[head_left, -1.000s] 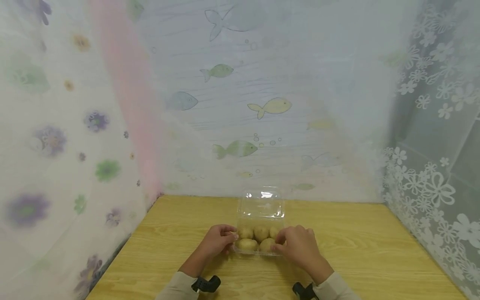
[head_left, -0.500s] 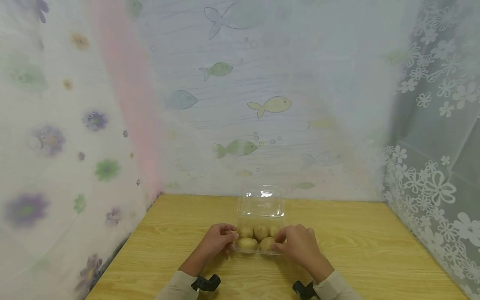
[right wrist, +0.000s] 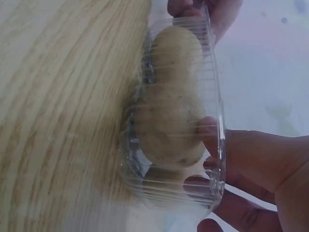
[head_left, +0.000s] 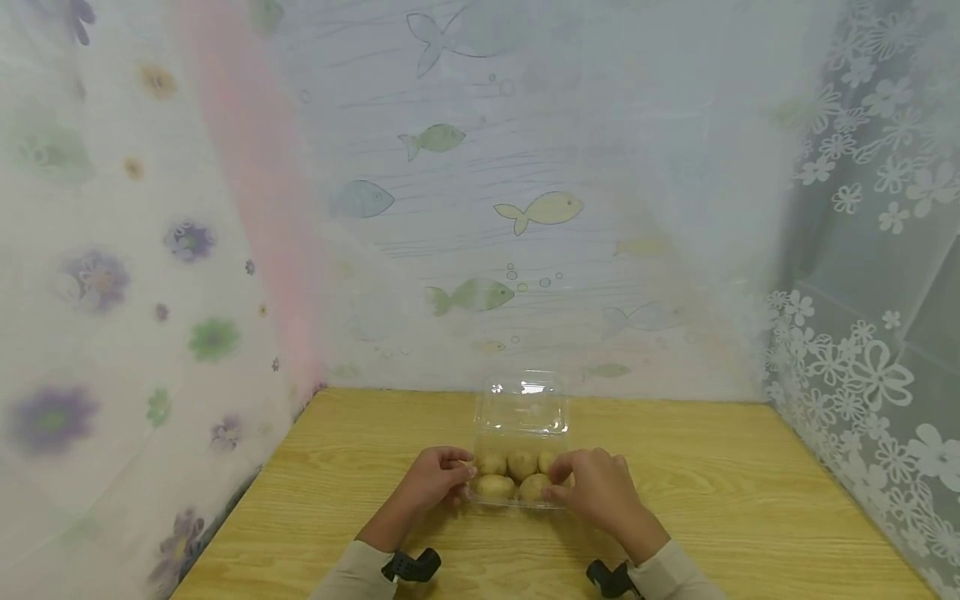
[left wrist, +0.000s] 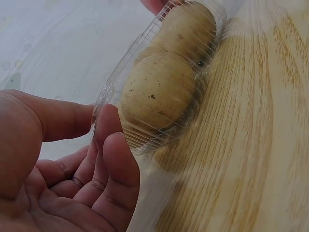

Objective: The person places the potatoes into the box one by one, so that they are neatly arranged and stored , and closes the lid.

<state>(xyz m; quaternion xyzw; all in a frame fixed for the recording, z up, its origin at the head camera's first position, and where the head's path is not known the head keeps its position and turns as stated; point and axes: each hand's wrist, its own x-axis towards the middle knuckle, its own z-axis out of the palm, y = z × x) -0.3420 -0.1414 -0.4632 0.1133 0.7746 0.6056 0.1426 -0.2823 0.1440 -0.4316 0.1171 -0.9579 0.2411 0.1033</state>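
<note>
A clear plastic clamshell box (head_left: 510, 503) holds several potatoes (head_left: 495, 487) in two rows, its transparent lid (head_left: 522, 410) raised at the back. My left hand (head_left: 437, 481) pinches the rim at the box's left end between thumb and fingers; the left wrist view shows other fingers curled below. At the opposite end, my right hand (head_left: 600, 492) grips the rim, with the thumb (right wrist: 231, 145) over the edge by a front potato (right wrist: 171, 125). Whether that thumb touches the potato I cannot tell. The right hand partly covers the potatoes at that end.
The box is on a wood-grain table (head_left: 675, 483). Behind it hangs a pale curtain (head_left: 600, 167) with printed fish, and flowered sheets (head_left: 135, 350) close off the sides. Black wrist straps (head_left: 412, 567) sit at both sleeve cuffs.
</note>
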